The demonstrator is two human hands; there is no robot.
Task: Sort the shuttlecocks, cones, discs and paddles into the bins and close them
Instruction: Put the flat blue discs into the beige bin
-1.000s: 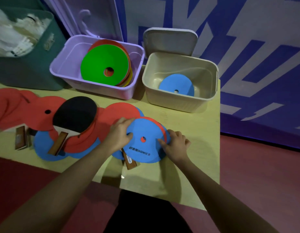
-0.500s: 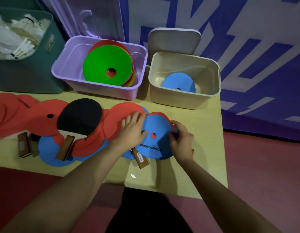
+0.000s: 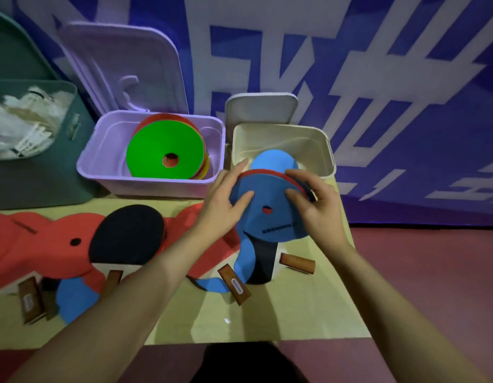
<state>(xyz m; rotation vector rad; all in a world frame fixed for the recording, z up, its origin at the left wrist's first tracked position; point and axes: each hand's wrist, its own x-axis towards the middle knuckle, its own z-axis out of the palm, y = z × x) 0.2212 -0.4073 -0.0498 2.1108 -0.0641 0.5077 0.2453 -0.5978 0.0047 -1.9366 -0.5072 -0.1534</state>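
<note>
Left hand: the left hand (image 3: 222,205) grips the left edge of a small stack of discs, thumb on the front face and fingers (image 3: 238,167) curled behind it.
Right hand: the right hand (image 3: 317,207) grips the right edge of the same stack, fingers (image 3: 296,176) curled over the top rim.
Held discs: a blue disc (image 3: 270,217) faces the camera with a red disc (image 3: 267,171) just behind it; both are lifted off the table and tilted, just in front of the beige bin.
Beige bin: the beige bin (image 3: 321,146) stands open, lid upright behind it, with one blue disc (image 3: 273,161) inside.
Purple bin: the purple bin (image 3: 101,153) just left of it holds a stack topped by a green cone (image 3: 165,150).
Green bin: the green bin (image 3: 60,172) at far left holds white shuttlecocks (image 3: 24,123).
Table: the table (image 3: 295,313) carries overlapping red discs (image 3: 46,239), more blue discs (image 3: 246,261) and a black-faced paddle (image 3: 129,236); other brown paddle handles (image 3: 234,284) stick out from under the discs.
</note>
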